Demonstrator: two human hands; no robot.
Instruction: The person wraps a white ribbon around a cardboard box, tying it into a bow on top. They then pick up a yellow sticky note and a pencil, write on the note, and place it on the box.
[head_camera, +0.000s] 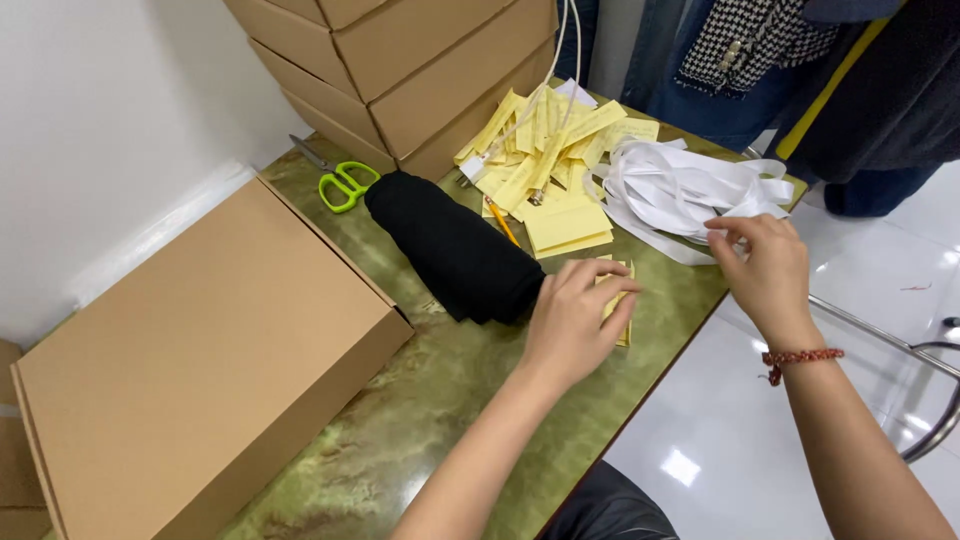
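My left hand (572, 318) rests on a small stack of yellow paper tags (621, 305) on the green marbled table (440, 420), fingers curled over them. Right beside that hand lies a rolled black garment (455, 250). My right hand (765, 270), with a red braided bracelet at the wrist, pinches the edge of a heap of white ribbon strips (680, 185) at the table's right edge. A loose pile of yellow tags (545, 140) lies further back, with a neater yellow stack (568, 225) in front of it.
A closed flat cardboard box (190, 360) fills the table's left side. More cardboard boxes (420, 70) are stacked at the back. Green-handled scissors (340, 180) lie near them, a pencil (503, 222) by the tags. Hanging clothes (790, 60) stand beyond the table; white floor lies to the right.
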